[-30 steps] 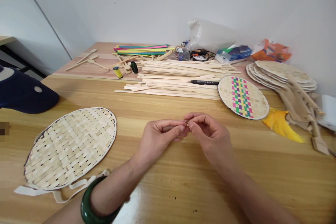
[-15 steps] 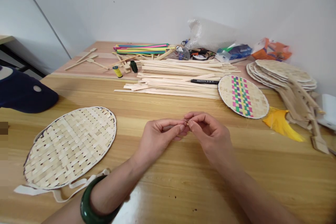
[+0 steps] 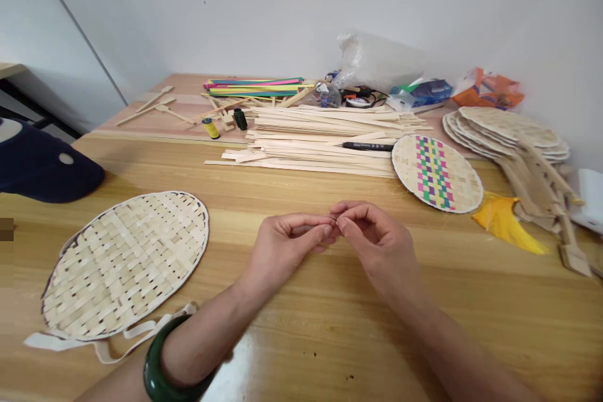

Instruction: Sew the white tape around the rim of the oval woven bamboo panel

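Note:
Over the middle of the table (image 3: 301, 352), my left hand (image 3: 287, 245) and my right hand (image 3: 379, 242) meet at the fingertips. Both are closed in a pinch around something thin and tiny between them, too small to name. To the left of my hands lies an oval woven fan panel (image 3: 127, 264) with a white edging, partly bound. A loose white ribbon (image 3: 141, 330) trails from its lower side, near my left forearm, which wears a dark green bangle (image 3: 160, 364). A round woven fan (image 3: 436, 173) with a coloured checked band lies beyond my right hand.
Pale bamboo strips (image 3: 325, 138) with a black marker (image 3: 367, 146) lie ahead. Yellow thread (image 3: 211, 129) and dark thread (image 3: 240, 119) spools stand left of them. Stacked woven fans (image 3: 509, 132) and a yellow tassel (image 3: 506, 220) are at right; a navy cap (image 3: 47, 163) at left.

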`<state>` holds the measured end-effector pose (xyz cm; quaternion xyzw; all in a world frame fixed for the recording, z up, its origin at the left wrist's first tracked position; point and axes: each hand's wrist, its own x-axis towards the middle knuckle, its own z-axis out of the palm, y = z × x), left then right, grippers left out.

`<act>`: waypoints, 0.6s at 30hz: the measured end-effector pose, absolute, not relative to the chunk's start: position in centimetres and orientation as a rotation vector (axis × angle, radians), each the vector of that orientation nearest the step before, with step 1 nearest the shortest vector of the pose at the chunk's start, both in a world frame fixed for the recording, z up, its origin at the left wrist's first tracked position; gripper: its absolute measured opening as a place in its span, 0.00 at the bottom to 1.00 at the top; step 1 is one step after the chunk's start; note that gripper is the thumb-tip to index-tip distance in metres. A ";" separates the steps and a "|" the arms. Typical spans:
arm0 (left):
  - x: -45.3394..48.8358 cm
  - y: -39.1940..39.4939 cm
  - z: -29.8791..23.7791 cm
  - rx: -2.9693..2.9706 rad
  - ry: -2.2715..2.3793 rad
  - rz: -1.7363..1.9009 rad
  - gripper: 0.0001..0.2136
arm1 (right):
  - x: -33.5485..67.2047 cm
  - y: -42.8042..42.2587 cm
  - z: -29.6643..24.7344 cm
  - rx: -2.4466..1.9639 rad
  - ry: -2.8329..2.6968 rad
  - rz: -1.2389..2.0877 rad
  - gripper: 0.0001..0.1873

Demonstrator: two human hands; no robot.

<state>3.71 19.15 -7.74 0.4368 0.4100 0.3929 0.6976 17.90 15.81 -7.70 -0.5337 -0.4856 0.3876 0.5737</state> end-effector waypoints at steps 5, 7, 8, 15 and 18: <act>3.6 19.2 -7.8 0.973 0.910 0.871 0.04 | 17.9 15.8 -7.7 -1.239 -1.134 0.912 0.06; 3.5 19.2 -7.8 0.976 0.903 0.873 0.04 | 17.9 15.8 -7.8 -1.236 -1.125 0.917 0.06; 3.5 19.3 -7.9 0.980 0.902 0.874 0.04 | 17.9 15.8 -7.8 -1.236 -1.122 0.920 0.06; 3.6 19.2 -8.0 0.994 0.902 0.873 0.04 | 17.9 15.7 -7.8 -1.248 -1.148 0.902 0.06; 3.6 19.2 -7.9 1.004 0.912 0.878 0.04 | 18.0 15.7 -7.8 -1.251 -1.146 0.896 0.06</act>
